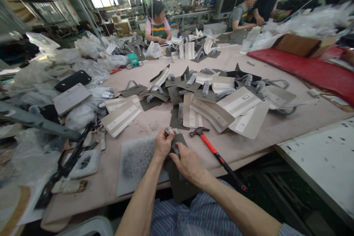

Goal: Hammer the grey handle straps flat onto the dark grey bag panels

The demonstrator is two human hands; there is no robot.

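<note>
My left hand [163,143] is closed, its fingers pinching a small whitish wrapped piece [169,130] whose kind I cannot make out. Beside it, my right hand [190,162] is closed on a dark grey-green bag panel [178,182], which slants over the table's front edge towards my lap. The right fingertips are near a plastic-wrapped part on the panel, partly hidden by the hand. Under and left of my hands lies a pale board [132,166] with a dark, worn middle. A claw hammer [211,145] with a red and black handle rests to the right.
Several beige and dark panels with wrapped handles [212,107] are heaped beyond my hands. Tools and a taped roll [69,186] lie at left beside plastic bags [91,59]. A white table [323,162] adjoins at right. A person [158,25] sits across; others are at the far right.
</note>
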